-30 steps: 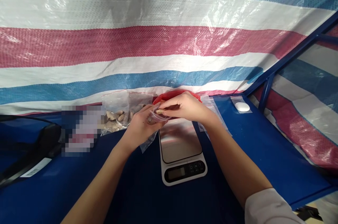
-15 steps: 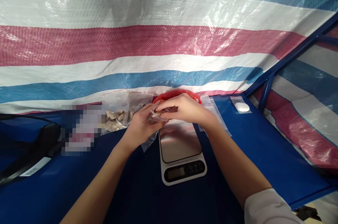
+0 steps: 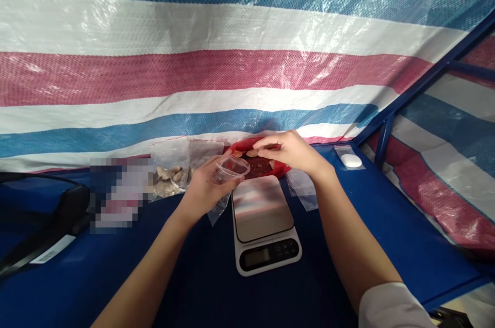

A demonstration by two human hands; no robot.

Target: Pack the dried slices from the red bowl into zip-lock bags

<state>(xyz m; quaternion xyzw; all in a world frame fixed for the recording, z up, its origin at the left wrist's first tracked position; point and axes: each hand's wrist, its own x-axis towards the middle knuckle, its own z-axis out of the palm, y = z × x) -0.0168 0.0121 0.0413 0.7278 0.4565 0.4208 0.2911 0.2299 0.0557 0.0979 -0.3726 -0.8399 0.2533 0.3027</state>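
My left hand [image 3: 209,181] is wrapped around a clear plastic cup [image 3: 234,165], its open mouth tilted up toward me. Right beside it, my right hand [image 3: 288,150] pinches a small brown dried piece [image 3: 252,153] between thumb and fingers. Both hands are over the near side of a red plastic bag [image 3: 284,169], spread open with dark red and brown bits inside. Part of the bag is hidden behind the cup and my right hand. Directly below stands a white digital kitchen scale [image 3: 263,209] with a bare metal plate.
Zip bags of pale dried pieces [image 3: 168,181] stand left of my left hand. Flat clear bags [image 3: 305,191] lie right of the scale. A white rounded object [image 3: 351,161] rests farther right. A black device [image 3: 58,214] is at left, and a striped sheet [image 3: 193,75] hangs behind.
My right hand has moved right, away from the cup's mouth, to over the red bag. The cup and the bag's contents now show more. My left hand keeps hold of the cup.
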